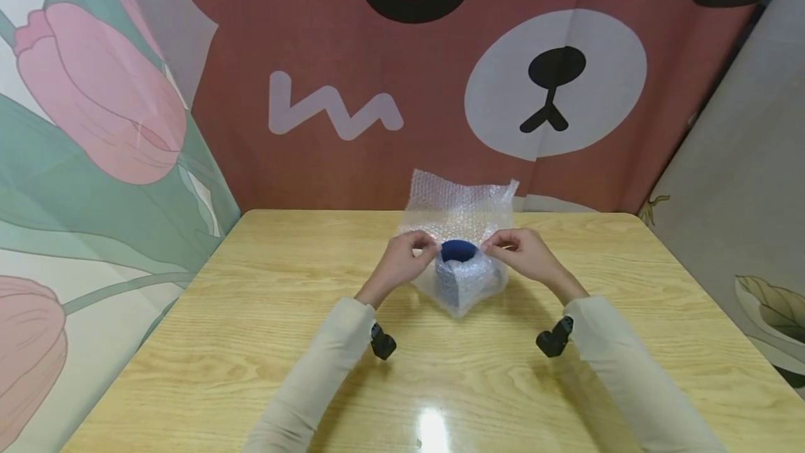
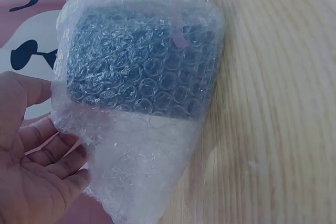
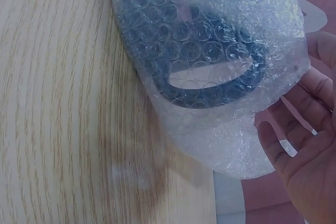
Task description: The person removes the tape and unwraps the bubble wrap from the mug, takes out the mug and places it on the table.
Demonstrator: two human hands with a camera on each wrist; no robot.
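Note:
A dark blue mug (image 1: 458, 252) stands on the table, its open top facing up. Clear bubble wrap (image 1: 462, 205) surrounds its sides, and a loose sheet of it rises behind the mug. At the rim's left, the left hand (image 1: 405, 257) pinches the wrap's edge between thumb and finger. The right hand (image 1: 527, 254) pinches the wrap on the opposite side of the rim. In the right wrist view, the mug's handle (image 3: 210, 96) shows through the bubbles. The mug's body (image 2: 139, 69) is seen through the wrap in the left wrist view.
The wooden table (image 1: 302, 264) reaches back to a hanging cloth (image 1: 352, 173) with a bear print. Floral cloth (image 1: 82, 229) hangs at the left. Each sleeve cuff carries a small black camera (image 1: 382, 342).

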